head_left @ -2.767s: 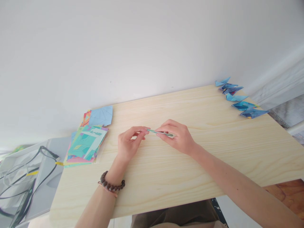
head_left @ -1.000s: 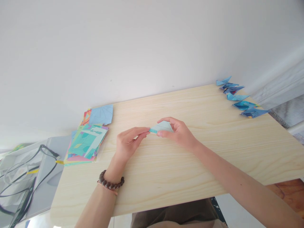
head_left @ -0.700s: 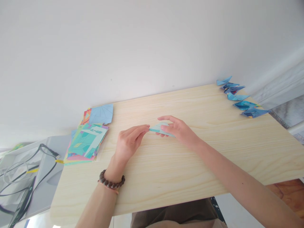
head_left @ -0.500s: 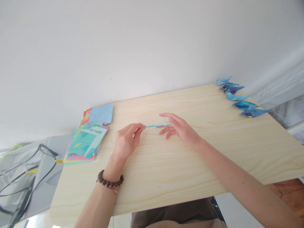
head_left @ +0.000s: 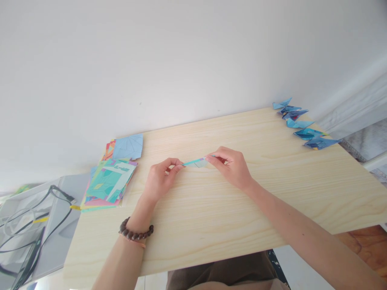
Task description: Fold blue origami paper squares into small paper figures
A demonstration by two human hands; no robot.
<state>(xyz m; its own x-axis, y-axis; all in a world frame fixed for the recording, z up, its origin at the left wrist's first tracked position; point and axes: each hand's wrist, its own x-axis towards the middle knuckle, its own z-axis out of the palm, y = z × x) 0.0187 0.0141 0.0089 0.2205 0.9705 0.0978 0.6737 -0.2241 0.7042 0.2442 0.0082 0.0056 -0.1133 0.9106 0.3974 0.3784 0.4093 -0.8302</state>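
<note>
A small folded piece of light blue and teal paper is held just above the middle of the pale wooden table. My left hand pinches its left tip between thumb and forefinger. My right hand pinches its right end, fingers curled together over it. A bead bracelet is on my left wrist.
A stack of coloured square papers lies at the table's left edge, with a blue sheet behind it. Several folded blue paper figures line the far right corner. Off the table's left edge, black cables lie on a grey surface.
My right hand turned the folded paper over, opened for a moment beside it, and has closed on its right end again. My left hand kept its pinch on the left tip.
</note>
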